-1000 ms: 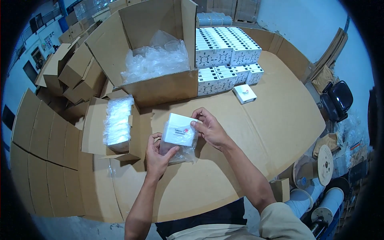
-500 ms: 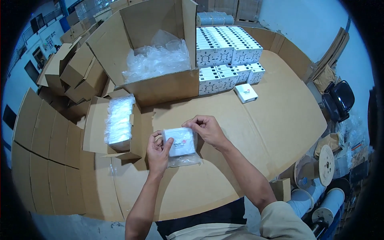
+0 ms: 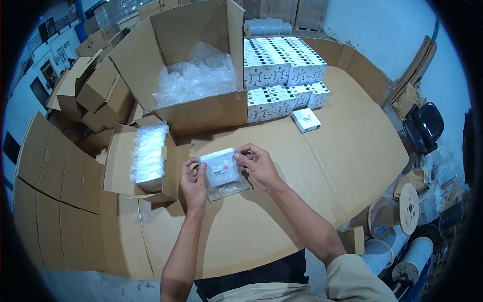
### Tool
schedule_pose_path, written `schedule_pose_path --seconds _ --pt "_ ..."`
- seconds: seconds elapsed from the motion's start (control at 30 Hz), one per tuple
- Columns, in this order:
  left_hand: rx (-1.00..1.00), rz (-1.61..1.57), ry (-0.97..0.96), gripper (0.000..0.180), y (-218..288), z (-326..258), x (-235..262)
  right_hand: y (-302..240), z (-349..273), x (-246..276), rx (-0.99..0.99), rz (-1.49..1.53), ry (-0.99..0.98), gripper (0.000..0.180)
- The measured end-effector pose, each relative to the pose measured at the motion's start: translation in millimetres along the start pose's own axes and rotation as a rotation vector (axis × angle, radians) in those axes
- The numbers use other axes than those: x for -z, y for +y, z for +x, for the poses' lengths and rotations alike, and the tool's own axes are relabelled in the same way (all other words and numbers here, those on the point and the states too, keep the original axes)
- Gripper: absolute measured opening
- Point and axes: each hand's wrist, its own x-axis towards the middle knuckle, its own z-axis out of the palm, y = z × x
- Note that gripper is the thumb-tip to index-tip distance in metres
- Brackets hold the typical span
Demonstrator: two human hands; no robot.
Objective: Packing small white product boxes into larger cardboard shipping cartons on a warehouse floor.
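Between my hands is a small white box (image 3: 221, 170) inside a clear plastic bag (image 3: 229, 190), whose loose end hangs toward me. My left hand (image 3: 193, 183) grips its left side, thumb on the front face. At the right upper corner, my right hand (image 3: 257, 167) pinches the bag's edge between thumb and fingers. Left of my hands stands an open carton (image 3: 170, 168) holding a row of bagged white boxes (image 3: 149, 153). Farther off, a single unbagged white box (image 3: 306, 120) lies on the cardboard-covered table (image 3: 302, 201).
A large open carton (image 3: 201, 111) full of clear plastic bags (image 3: 198, 75) stands at the back. Beside it rise stacked white boxes (image 3: 284, 63). Empty cartons (image 3: 103, 85) are piled at the far left; spools (image 3: 408, 207) and a black chair (image 3: 426, 126) are at the right.
The bagged box has turned slightly and tilted in my hands. My right hand has moved from its top edge down to the right upper corner.
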Motion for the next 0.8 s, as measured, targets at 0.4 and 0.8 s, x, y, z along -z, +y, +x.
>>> schedule_pose_path --seconds 0.4,0.8 --pt "-0.071 -0.113 -0.064 0.011 17.8 -1.1 -4.7 -17.4 -5.4 -3.6 0.063 0.294 -0.083 0.009" --pt "-0.178 -0.088 -0.080 0.016 31.4 1.1 -11.4 -15.2 -3.1 -1.8 0.194 0.178 -0.160 0.019"
